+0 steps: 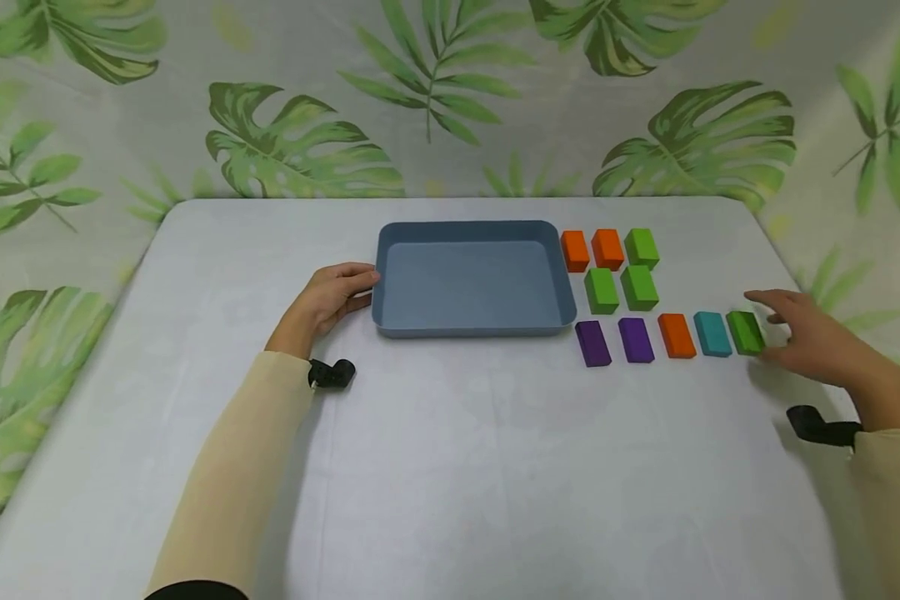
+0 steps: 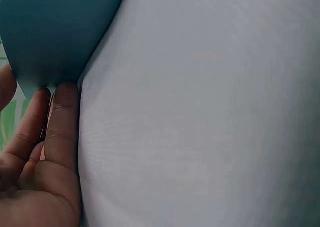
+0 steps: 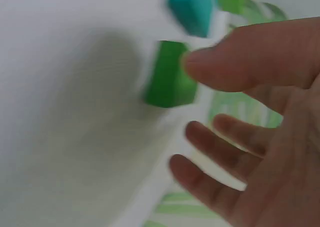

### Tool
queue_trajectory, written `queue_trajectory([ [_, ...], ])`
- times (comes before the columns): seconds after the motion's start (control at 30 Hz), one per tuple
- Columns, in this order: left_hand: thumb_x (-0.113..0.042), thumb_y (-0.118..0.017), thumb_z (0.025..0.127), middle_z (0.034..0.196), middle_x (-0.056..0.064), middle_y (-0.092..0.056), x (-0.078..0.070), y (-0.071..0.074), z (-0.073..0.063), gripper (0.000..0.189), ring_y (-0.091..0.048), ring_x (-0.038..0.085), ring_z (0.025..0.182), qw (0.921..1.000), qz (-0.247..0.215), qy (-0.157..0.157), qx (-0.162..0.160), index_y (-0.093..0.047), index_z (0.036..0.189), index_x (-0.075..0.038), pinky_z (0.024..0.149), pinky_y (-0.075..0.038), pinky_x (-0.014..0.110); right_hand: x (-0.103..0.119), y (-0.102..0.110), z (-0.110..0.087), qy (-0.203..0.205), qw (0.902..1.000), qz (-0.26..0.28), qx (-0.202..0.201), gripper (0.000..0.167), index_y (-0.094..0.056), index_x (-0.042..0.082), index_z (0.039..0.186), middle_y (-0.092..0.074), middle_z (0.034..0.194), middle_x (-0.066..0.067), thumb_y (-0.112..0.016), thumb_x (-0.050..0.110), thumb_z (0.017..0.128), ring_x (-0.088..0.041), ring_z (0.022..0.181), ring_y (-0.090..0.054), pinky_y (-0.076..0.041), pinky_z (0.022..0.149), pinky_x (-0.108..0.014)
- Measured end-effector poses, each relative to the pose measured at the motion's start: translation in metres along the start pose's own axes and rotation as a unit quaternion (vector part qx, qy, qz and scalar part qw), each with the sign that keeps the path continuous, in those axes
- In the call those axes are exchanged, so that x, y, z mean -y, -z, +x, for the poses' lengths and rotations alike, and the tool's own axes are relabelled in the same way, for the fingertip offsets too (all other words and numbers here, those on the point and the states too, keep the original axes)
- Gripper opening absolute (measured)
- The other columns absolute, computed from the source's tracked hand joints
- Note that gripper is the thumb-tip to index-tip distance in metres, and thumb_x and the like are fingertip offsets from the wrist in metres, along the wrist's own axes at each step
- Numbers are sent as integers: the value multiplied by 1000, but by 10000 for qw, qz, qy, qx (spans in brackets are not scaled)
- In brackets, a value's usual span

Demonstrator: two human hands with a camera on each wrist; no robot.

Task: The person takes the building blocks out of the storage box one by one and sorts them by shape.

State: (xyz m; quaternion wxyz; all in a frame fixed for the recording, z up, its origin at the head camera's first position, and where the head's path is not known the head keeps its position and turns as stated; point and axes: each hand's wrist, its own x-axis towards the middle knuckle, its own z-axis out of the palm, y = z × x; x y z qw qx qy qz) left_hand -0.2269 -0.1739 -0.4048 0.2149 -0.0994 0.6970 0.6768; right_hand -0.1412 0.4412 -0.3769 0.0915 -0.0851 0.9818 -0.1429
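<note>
A shallow blue-grey tray lies on the white table. My left hand is at its left end, and in the left wrist view the fairly straight fingers meet the tray's outer wall. At the right end of the front row, my right hand is spread beside a green block. Its thumb overlaps that block in the right wrist view, while the other fingers reach out apart with nothing between them. A teal block stands just left of the green one.
The front row also has an orange block and two purple blocks. Behind it are two green blocks, then two orange blocks and another green block. Leaf-print cloth hangs behind the table.
</note>
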Motion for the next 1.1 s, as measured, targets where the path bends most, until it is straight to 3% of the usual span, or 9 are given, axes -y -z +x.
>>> queue_trajectory([
  [0.3, -18, -59, 100, 150, 12, -45, 3, -3, 2, 50, -51, 18, 133, 10000, -20, 39, -6, -46, 147, -4, 113, -48, 30, 19, 19, -5, -319, 9936, -67, -1080, 54, -43, -9, 138, -34, 133, -41, -63, 6, 90, -57, 106, -50, -46, 82, -73],
  [0.53, -18, -61, 99, 149, 12, -47, 4, -2, 5, 50, -53, 17, 130, 9999, -111, 17, -23, -47, 146, -4, 113, -47, 31, 48, 27, -4, 207, 9849, -373, -1678, 49, -50, -7, 133, -42, 130, -36, -66, 1, 88, -51, 103, -52, -48, 77, -66],
  [0.67, -18, -61, 100, 147, 11, -47, 5, -1, 5, 51, -53, 16, 128, 9999, -91, 34, -75, -47, 146, -5, 113, -47, 31, 68, 32, -1, 520, 9828, -327, -1744, 49, -53, -4, 133, -47, 129, -32, -68, 1, 87, -46, 104, -52, -47, 76, -30],
  [0.77, -18, -60, 100, 149, 13, -45, 5, -3, 4, 52, -51, 20, 133, 10000, -25, -34, -32, -45, 148, -4, 115, -46, 34, 81, 33, 2, 720, 9817, -251, -1745, 48, -54, -2, 133, -49, 128, -29, -69, 2, 87, -44, 104, -53, -36, 72, -13],
  [0.9, -20, -61, 100, 153, 15, -43, 1, -6, 1, 56, -47, 27, 139, 9998, 99, -134, 105, -41, 150, -4, 116, -45, 38, 95, 33, 6, 1062, 9788, -100, -1748, 48, -56, 0, 131, -53, 126, -25, -70, 1, 86, -40, 101, -55, -34, 75, -1],
  [0.93, -21, -61, 99, 153, 15, -43, -2, -7, 0, 58, -46, 28, 139, 9997, 182, -142, 98, -40, 150, -4, 116, -45, 39, 99, 32, 8, 1144, 9779, -68, -1749, 47, -57, 0, 130, -54, 125, -24, -71, 1, 86, -39, 101, -55, -26, 73, 3],
  [1.03, -27, -61, 99, 152, 16, -45, -11, -14, -9, 58, -47, 32, 139, 9914, 1207, -376, -341, -42, 149, -4, 115, -45, 44, 110, 28, 12, 1315, 9755, -22, -1765, 40, -61, 1, 124, -57, 122, -21, -71, 2, 85, -34, 101, -55, -32, 74, -2],
  [1.07, -29, -61, 98, 151, 16, -46, -13, -18, -13, 58, -47, 33, 138, 9806, 1779, -570, -597, -43, 148, -4, 115, -45, 45, 114, 26, 13, 1337, 9750, -22, -1777, 37, -62, 1, 121, -59, 120, -20, -71, 2, 85, -33, 101, -56, -36, 75, -7],
  [1.1, -30, -62, 98, 150, 17, -46, -16, -24, -18, 57, -47, 34, 137, 9632, 2410, -829, -854, -44, 146, -4, 114, -44, 47, 119, 24, 14, 1329, 9754, -37, -1758, 35, -63, 1, 119, -60, 119, -19, -71, 3, 85, -32, 102, -56, -41, 77, -13],
])
